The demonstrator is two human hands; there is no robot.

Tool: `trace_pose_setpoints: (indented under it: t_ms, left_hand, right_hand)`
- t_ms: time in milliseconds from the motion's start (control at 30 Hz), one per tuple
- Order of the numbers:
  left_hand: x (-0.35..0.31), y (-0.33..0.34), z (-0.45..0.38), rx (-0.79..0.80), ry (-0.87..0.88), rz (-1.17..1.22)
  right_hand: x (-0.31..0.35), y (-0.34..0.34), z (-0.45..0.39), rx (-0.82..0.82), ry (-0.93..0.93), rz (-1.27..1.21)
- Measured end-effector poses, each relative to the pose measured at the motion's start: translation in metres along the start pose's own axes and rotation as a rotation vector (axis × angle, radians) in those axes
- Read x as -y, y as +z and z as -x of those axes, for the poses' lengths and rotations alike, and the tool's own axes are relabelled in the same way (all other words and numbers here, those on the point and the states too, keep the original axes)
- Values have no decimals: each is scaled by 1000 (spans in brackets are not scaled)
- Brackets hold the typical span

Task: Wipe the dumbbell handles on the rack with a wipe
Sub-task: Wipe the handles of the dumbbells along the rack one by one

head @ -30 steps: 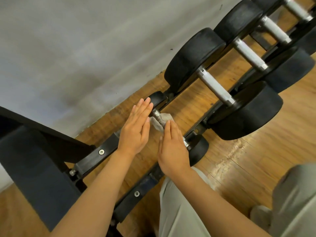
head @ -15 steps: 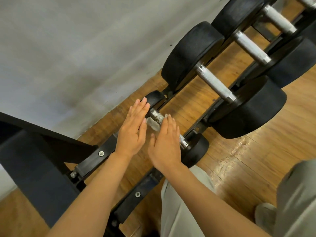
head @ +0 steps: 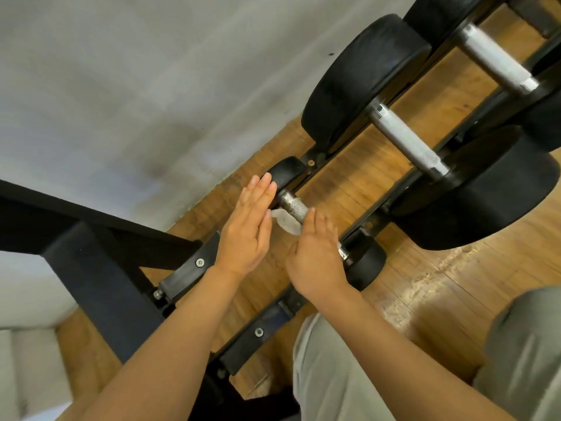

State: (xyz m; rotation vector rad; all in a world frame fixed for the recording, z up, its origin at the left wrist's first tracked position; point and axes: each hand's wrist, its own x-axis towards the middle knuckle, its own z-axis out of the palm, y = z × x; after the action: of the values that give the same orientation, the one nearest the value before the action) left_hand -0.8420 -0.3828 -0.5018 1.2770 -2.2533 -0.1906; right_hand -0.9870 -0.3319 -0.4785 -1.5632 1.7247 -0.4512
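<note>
A small dumbbell lies across the black rack's two rails (head: 185,270), and its knurled metal handle (head: 293,206) shows between my hands. A crumpled white wipe (head: 287,221) hangs just under that handle. My left hand (head: 247,230) is flat with straight fingers, its fingertips by the small dumbbell's far black head (head: 287,173). My right hand (head: 317,255) is also flat and lies over the near part of the handle, covering it and part of the wipe. The near head (head: 365,262) sits by my right hand.
A large dumbbell (head: 408,141) with black heads lies on the rack to the right, and another handle (head: 498,62) shows beyond it. A grey wall (head: 151,86) stands behind the rack. A wooden floor (head: 425,284) lies below. My knees in grey trousers (head: 334,375) are at bottom right.
Both hands stay flat about the small dumbbell's handle. My right hand has slid slightly along it, and more of the wipe shows below the handle now. The camera has moved closer.
</note>
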Motion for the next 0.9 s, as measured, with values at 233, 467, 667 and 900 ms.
trace_pose_setpoints:
  t_ms: [233, 467, 667, 900]
  left_hand:
    - [-21, -35, -6, 273, -101, -58]
    - [-37, -58, -18, 449, -151, -68]
    - [-38, -64, -21, 522, -178, -67]
    - [-37, -64, -21, 530, -183, 2]
  right_hand:
    - [-4, 7, 8, 15, 50, 83]
    - [29, -16, 5, 246, 363, 12]
    - [26, -4, 7, 214, 402, 50]
    - [31, -24, -14, 253, 678, -249]
